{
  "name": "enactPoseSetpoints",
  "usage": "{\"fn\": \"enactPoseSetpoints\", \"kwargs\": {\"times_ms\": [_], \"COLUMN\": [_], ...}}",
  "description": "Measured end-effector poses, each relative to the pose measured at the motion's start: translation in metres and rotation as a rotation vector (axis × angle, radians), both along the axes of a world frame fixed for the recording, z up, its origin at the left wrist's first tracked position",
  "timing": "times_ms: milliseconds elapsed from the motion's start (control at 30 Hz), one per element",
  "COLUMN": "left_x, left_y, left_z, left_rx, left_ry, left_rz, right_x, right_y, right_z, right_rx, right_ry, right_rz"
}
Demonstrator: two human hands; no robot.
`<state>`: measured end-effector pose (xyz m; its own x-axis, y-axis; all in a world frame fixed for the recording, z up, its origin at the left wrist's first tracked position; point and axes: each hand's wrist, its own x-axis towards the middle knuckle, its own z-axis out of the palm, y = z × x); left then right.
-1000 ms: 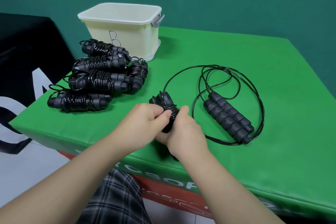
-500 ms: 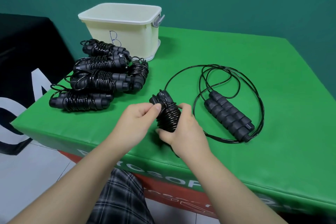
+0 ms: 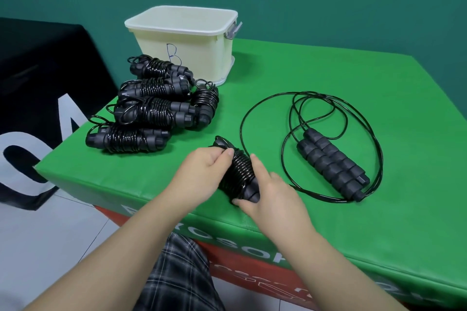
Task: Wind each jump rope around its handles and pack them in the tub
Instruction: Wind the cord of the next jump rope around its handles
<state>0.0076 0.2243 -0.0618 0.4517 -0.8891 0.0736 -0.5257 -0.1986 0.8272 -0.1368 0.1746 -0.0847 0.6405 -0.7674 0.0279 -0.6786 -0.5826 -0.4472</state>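
Both hands are closed on one wound jump rope (image 3: pixel 238 171) near the front edge of the green surface (image 3: pixel 290 98). The left hand (image 3: pixel 202 177) grips the bundle from its left side, thumb and fingertips pinched at the upper coils. The right hand (image 3: pixel 270 192) holds the lower end, thumb along the right of the coils and fingers curled beneath the handle ends. The bundle lies slanted, its far end pointing away and to the left, black cord wrapped tightly round the paired handles.

Just to the right, an unwound jump rope (image 3: pixel 331 166) lies flat on the surface, its two ribbed black handles side by side and its cord spread in loose loops around them; one loop runs close to the right hand.

To the far left sits a pile of wound jump ropes (image 3: pixel 151 111), five bundles lying against one another near the surface's left edge. Behind the pile stands the cream plastic tub (image 3: pixel 187 40), with a grey latch on its right end and a handwritten letter on its front. Its inside cannot be seen from here.
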Motion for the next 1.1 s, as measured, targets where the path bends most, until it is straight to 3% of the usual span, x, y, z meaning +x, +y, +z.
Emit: {"fn": "enactPoseSetpoints", "kwargs": {"times_ms": [100, 300, 467, 667, 767, 933, 1000, 1100], "left_x": [0.003, 0.026, 0.041, 0.045, 0.036, 0.026, 0.024, 0.021], "left_y": [-0.002, 0.002, 0.008, 0.011, 0.011, 0.009, 0.009, 0.011], "left_z": [0.002, -0.015, -0.027, -0.024, -0.025, -0.021, -0.019, -0.018], "left_rx": [-0.052, -0.087, -0.111, -0.108, -0.065, -0.006, 0.004, 0.005], "left_ry": [-0.103, 0.104, 0.018, -0.110, -0.217, -0.365, -0.379, -0.395], "left_rz": [0.014, 0.189, 0.196, 0.178, 0.162, 0.119, 0.104, 0.099], "right_x": [0.011, 0.038, 0.061, 0.059, 0.044, 0.001, -0.016, -0.037], "right_y": [-0.003, 0.003, 0.003, -0.013, -0.024, -0.050, -0.060, -0.072], "right_z": [0.002, 0.005, 0.010, 0.014, 0.013, 0.003, -0.003, -0.010], "right_rx": [0.058, 0.139, 0.435, 0.272, 0.214, -0.218, -0.282, -0.232], "right_ry": [-0.016, -0.001, -0.123, 0.003, -0.077, -0.278, -0.207, 0.050], "right_rz": [-0.012, -0.021, 0.037, 0.216, 0.180, -0.188, -0.328, -0.464]}}
